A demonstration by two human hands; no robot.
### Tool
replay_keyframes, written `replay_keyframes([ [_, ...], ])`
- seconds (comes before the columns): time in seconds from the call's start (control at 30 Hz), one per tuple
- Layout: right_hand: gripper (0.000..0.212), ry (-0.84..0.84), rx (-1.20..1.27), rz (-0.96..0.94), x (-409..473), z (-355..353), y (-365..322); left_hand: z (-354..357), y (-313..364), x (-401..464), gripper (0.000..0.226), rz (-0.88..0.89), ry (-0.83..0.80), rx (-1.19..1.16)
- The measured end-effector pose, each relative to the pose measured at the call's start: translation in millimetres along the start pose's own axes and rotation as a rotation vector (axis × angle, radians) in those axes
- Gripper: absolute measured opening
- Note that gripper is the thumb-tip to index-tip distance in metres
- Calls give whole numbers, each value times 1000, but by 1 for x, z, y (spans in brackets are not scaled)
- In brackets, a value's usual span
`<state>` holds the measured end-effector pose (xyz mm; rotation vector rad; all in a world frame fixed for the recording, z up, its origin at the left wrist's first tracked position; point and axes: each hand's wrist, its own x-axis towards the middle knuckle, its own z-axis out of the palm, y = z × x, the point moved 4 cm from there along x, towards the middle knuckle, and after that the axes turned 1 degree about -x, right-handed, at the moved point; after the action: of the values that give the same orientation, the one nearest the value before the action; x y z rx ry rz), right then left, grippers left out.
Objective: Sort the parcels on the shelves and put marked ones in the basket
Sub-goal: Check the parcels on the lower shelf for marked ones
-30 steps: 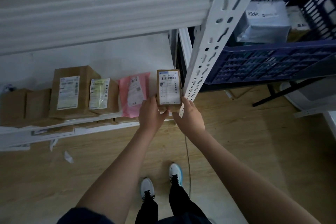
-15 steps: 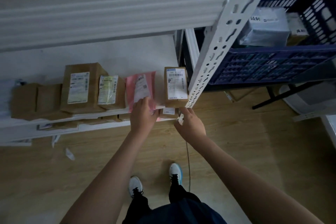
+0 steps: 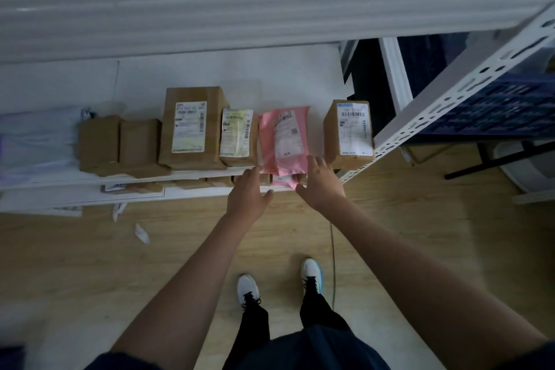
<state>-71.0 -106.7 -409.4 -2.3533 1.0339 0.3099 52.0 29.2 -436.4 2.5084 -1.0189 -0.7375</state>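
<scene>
A row of parcels stands on the white shelf (image 3: 90, 180). The pink mailer bag (image 3: 283, 141) stands in the middle, its bottom hanging over the shelf edge. My left hand (image 3: 247, 197) is open just below its left corner, not gripping. My right hand (image 3: 321, 183) is open, fingers touching the bag's lower right corner. A small brown box with a white label (image 3: 350, 134) stands alone to the right, by the shelf post. To the left stand a yellow-labelled box (image 3: 237, 137), a tall brown box (image 3: 192, 126) and two plain brown boxes (image 3: 120, 144). The dark blue basket (image 3: 495, 108) is at the right.
The slotted white shelf post (image 3: 450, 93) runs diagonally between the shelf and the basket. An upper shelf (image 3: 270, 3) overhangs the parcels. More parcels lie on a lower shelf (image 3: 186, 185). Paper scraps (image 3: 141, 231) and a thin cable (image 3: 332, 249) lie on the wooden floor.
The small brown box held in both hands a second ago now stands on the shelf by the post. Both hands have let go and moved left to the pink mailer bag.
</scene>
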Motion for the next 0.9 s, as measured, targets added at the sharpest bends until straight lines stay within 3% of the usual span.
replay_keyframes([
  [0.2, 92, -8, 9, 99, 27, 20, 7, 13, -4, 23, 58, -2, -18, -48],
  [0.3, 99, -7, 5, 110, 43, 20, 9, 17, -4, 40, 51, -31, -29, -184],
  [0.4, 92, 1, 38, 84, 52, 18, 8, 15, -1, 47, 42, -40, -32, -293],
  [0.67, 76, -37, 91, 18, 18, 39, 19, 27, -15, 11, 47, 32, -26, -250],
  [0.8, 102, -70, 162, 44, 16, 46, 21, 32, -23, 12, 68, -70, -38, -335],
  [0.9, 119, -120, 187, 49, 24, 47, 18, 32, -21, 25, 71, -101, -81, -383],
])
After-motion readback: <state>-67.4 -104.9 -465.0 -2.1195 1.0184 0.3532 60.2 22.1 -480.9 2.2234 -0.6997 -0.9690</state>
